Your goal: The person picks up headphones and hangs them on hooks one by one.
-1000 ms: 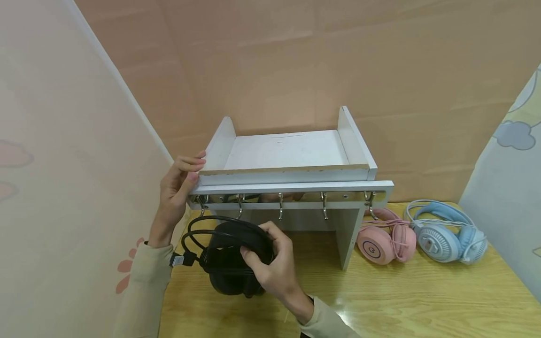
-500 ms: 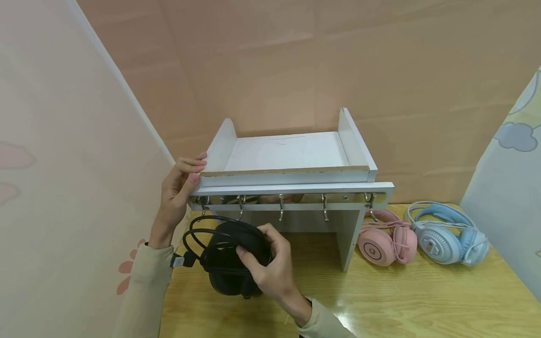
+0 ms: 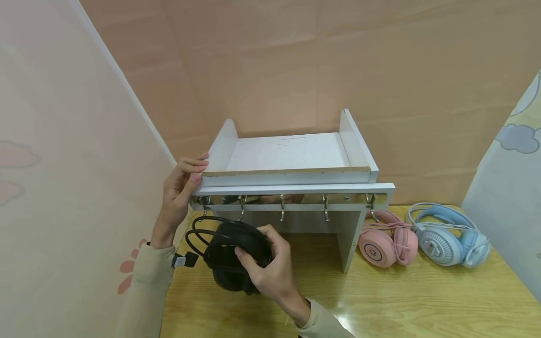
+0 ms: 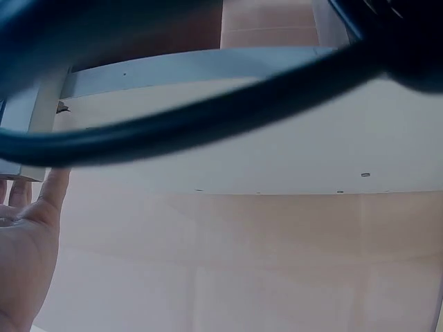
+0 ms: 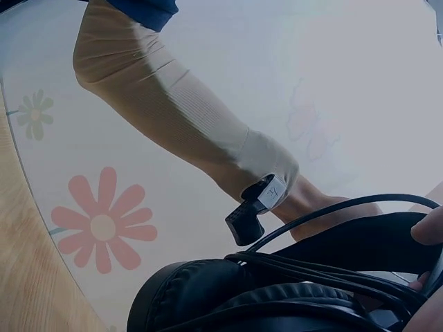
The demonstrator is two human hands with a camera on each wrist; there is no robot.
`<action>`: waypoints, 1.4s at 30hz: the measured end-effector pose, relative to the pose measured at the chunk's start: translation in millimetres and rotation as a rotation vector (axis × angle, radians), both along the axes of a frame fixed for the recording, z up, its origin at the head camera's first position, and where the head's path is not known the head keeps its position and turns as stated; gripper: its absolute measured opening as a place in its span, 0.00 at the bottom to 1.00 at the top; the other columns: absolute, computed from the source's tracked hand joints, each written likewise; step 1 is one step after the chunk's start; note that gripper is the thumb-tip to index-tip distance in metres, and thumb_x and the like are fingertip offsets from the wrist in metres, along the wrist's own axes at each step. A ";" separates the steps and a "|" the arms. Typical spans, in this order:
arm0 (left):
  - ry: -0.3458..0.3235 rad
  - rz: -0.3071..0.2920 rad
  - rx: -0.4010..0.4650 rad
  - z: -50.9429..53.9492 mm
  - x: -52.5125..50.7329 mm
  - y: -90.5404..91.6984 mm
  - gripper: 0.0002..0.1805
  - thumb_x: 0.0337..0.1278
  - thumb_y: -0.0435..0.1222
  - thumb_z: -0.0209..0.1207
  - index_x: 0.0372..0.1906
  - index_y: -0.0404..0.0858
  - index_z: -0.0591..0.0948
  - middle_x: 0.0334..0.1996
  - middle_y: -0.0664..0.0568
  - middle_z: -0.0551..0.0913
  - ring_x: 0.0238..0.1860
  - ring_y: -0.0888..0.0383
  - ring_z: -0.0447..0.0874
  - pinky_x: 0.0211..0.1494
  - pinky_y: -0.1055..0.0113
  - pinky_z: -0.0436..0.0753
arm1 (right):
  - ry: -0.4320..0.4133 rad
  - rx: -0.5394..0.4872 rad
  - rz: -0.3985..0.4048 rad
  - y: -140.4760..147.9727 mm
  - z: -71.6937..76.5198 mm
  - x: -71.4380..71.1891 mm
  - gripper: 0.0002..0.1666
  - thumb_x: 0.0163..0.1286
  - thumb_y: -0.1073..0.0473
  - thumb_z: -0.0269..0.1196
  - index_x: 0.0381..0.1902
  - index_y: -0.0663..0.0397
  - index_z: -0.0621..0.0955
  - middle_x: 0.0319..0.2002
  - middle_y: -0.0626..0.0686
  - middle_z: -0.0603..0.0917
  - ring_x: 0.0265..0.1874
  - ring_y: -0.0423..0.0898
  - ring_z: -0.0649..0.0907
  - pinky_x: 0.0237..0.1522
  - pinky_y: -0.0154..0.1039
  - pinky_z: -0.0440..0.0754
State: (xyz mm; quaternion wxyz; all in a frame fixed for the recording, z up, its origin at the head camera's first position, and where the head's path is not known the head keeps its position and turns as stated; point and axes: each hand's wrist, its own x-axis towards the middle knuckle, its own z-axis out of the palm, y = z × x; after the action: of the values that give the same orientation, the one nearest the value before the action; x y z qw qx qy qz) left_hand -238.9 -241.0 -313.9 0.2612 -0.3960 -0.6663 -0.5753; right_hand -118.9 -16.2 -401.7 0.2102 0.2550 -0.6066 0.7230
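My right hand [image 3: 270, 267] holds a pair of black headphones [image 3: 230, 277] by the headband, thumb on the near side. Their bundled black cable [image 3: 207, 218] loops out to the left, close below the leftmost hooks. In the right wrist view, padded ear cups [image 5: 201, 290] show at the bottom. My left hand [image 3: 179, 188] grips the left end of a white shelf rack [image 3: 287, 178], its thumb at the front corner. Along the rack's front runs a metal strip with several hooks [image 3: 282, 209]. Blurred black cable crosses the left wrist view in front of the rack's underside [image 4: 242, 138].
Pink headphones [image 3: 382, 244] lie on the wooden table [image 3: 401, 300] beside the rack's right leg. Light blue headphones [image 3: 450, 239] lie farther right. A pale wall panel [image 3: 84, 141] stands close on the left, and a brown backdrop [image 3: 296, 70] rises behind the rack.
The black headphones have turned slightly in my right hand's grip, their lower end a little higher and to the right. My left hand keeps its place on the rack.
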 end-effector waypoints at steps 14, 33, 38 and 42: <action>-0.002 -0.002 -0.001 0.7 0.4 -0.6 0.10 0.77 0.22 0.48 0.52 0.19 0.76 0.57 0.54 0.84 0.75 0.50 0.75 0.85 0.58 0.66 | -0.007 0.021 -0.008 -6.7 -5.9 -5.5 0.15 0.66 0.66 0.73 0.49 0.54 0.84 0.41 0.57 0.90 0.36 0.45 0.90 0.34 0.43 0.92; 0.004 0.026 0.010 0.8 -1.0 2.3 0.11 0.78 0.26 0.52 0.51 0.18 0.77 0.56 0.54 0.84 0.75 0.49 0.76 0.85 0.54 0.66 | -0.096 0.052 -0.012 -10.6 -13.5 -14.9 0.13 0.67 0.63 0.73 0.48 0.52 0.84 0.42 0.55 0.90 0.39 0.44 0.89 0.39 0.42 0.91; -0.003 0.046 -0.014 -0.5 1.1 0.7 0.10 0.78 0.25 0.51 0.51 0.20 0.78 0.56 0.54 0.84 0.75 0.49 0.75 0.84 0.56 0.66 | -0.103 0.036 0.009 -13.2 -15.7 -16.3 0.13 0.67 0.63 0.73 0.48 0.52 0.84 0.43 0.56 0.90 0.40 0.45 0.90 0.40 0.43 0.92; -0.001 0.055 -0.026 -0.4 2.2 -0.2 0.11 0.78 0.25 0.51 0.50 0.21 0.80 0.56 0.53 0.84 0.75 0.48 0.75 0.85 0.55 0.66 | -0.119 0.028 0.024 -15.1 -16.3 -17.8 0.13 0.67 0.63 0.73 0.48 0.53 0.84 0.43 0.56 0.90 0.41 0.45 0.90 0.41 0.43 0.92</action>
State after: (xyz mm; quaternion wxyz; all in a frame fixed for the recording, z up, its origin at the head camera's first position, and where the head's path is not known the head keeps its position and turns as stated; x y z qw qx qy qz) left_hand -236.7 -241.3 -314.3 0.2713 -0.3807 -0.6844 -0.5596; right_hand -136.7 -31.3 -418.0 0.1615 0.2219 -0.6249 0.7309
